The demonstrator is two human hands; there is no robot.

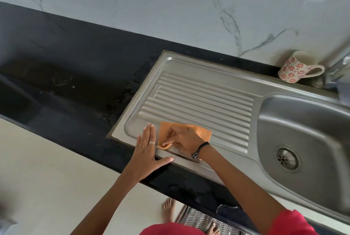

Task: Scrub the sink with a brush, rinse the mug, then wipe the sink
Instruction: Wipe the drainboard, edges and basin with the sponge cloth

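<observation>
Two hands are seen at work over a stainless-steel sink (265, 88) in the single head-worn view, in what is judged to be the final, wiping stage of the task. An orange cloth (200, 130) is pressed flat onto the near left corner of the ribbed drainboard (198, 100) by the right hand (181, 140), whose fingers are spread and bent down over the fabric rather than closed around it; the cloth is pinned, not gripped, presumably so that it can be dragged across the metal. The left hand (146, 151) is laid open and flat, holding nothing, its palm on the sink's front edge and the black countertop (66, 75) just beside the cloth, apparently as a brace for the reach. A flower-patterned mug (295, 68) is seen tipped onto its side at the back of the sink's rim near the tap (339, 68), well apart from both hands, a placement that may have been chosen for draining. The basin (303, 130) with its drain (287, 158) is left bare at the right. No brush is visible. Water droplets are scattered on the countertop along the drainboard's left edge, and could be missed by the wipe.
</observation>
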